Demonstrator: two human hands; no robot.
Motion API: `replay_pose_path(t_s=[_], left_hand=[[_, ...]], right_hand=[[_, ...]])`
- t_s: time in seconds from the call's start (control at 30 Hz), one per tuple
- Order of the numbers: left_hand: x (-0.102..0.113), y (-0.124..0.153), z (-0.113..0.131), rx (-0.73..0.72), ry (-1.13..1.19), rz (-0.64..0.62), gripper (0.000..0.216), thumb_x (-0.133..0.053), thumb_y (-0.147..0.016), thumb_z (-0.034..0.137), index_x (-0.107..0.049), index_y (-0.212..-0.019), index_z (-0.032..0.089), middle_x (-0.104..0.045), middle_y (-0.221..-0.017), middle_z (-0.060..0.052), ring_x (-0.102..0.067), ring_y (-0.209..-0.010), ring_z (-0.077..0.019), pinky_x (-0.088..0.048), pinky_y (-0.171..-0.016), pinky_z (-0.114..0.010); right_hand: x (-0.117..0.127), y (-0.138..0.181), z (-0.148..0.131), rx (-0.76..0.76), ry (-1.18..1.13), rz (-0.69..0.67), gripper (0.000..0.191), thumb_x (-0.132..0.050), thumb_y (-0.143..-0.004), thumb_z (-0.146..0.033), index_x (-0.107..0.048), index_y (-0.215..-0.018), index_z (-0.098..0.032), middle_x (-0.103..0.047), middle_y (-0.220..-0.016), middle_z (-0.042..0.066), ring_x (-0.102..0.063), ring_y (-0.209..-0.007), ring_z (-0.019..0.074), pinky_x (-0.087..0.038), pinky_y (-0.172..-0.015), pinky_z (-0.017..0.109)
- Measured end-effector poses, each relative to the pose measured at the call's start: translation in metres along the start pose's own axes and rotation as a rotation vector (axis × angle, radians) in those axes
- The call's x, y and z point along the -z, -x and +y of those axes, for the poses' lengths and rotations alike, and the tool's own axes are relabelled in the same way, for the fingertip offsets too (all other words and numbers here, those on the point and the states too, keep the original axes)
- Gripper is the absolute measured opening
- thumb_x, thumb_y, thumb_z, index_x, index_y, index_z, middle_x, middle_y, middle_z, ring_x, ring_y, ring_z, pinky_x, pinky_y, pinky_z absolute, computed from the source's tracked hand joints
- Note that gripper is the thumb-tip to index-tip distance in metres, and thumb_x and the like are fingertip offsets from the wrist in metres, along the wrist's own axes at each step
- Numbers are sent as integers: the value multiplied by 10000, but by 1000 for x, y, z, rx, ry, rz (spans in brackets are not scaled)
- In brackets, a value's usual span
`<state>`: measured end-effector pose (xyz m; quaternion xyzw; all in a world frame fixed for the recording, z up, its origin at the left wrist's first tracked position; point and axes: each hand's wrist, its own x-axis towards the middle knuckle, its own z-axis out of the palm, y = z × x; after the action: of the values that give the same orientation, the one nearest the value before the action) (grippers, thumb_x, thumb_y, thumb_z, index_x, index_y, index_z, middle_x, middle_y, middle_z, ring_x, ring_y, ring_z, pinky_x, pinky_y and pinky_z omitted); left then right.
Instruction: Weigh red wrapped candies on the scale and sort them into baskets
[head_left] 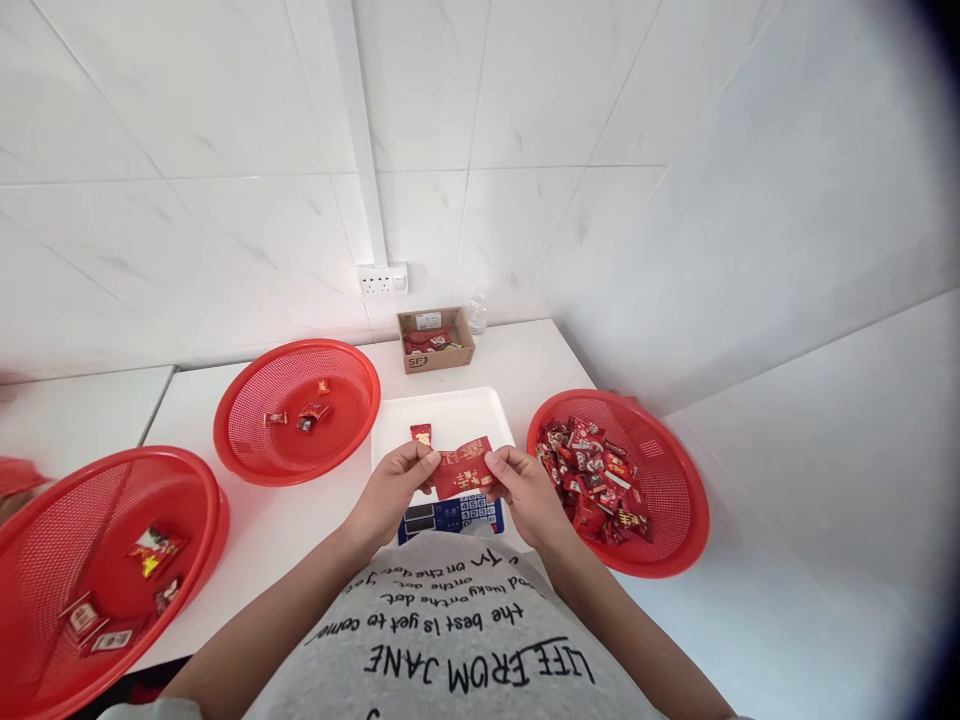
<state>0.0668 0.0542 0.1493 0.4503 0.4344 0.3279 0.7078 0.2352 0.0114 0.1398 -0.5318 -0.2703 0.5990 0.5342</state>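
Red packet (465,467), long axis left-right, pinched at its ends by both hands: left (395,487), right (527,490).

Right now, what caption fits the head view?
Left hand and right hand hold a red packet over the white scale tray, beside a packet-filled red basket.

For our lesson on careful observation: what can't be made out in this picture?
Head view:
- Print on the red packet, held by left hand and right hand: too small.
- Scale: partly hidden by hands and shirt.
- Cardboard box contents: too small.
- Nearest basket: cut by left edge.
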Motion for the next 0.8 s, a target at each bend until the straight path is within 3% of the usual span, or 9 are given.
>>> replay_pose_path(t_s=[0.4,0.63,0.73,0.8], left_hand=[[-1,1,-3,77,82,-95,296,-604,-755,425,-484,-651,175,-534,-646,19,-464,-612,-102,-372,-635,-246],[-5,-1,-3,147,-101,-238,273,-632,-729,415,-592,-817,160,-583,-725,3,-492,-608,-98,-362,-557,-224],[-8,-2,-4,104,-48,-136,268,-631,-734,413,-574,-802,160,-581,-702,11,-495,-584,-91,-371,-537,-218],[-10,-1,-3,85,54,-64,277,-629,-744,405,-560,-880,174,-617,-793,-1,-551,-656,-106,-422,-600,-233]], right_hand=[[8,-4,-3,-8,84,-32,351,-678,-647,-504,-539,-596,-186,-526,-503,-41,-456,-471,83,-353,-476,220],[8,-3,-15,11,336,-224,285,-646,-695,-461,-624,-692,-177,-517,-564,-38,-414,-489,78,-343,-478,225],[7,-3,-12,47,309,-199,298,-595,-745,-473,-622,-833,-190,-573,-674,-15,-480,-565,96,-389,-517,226],[7,-3,-8,49,282,-226,304,-593,-756,-459,-601,-917,-201,-607,-774,3,-535,-661,116,-428,-569,234]])
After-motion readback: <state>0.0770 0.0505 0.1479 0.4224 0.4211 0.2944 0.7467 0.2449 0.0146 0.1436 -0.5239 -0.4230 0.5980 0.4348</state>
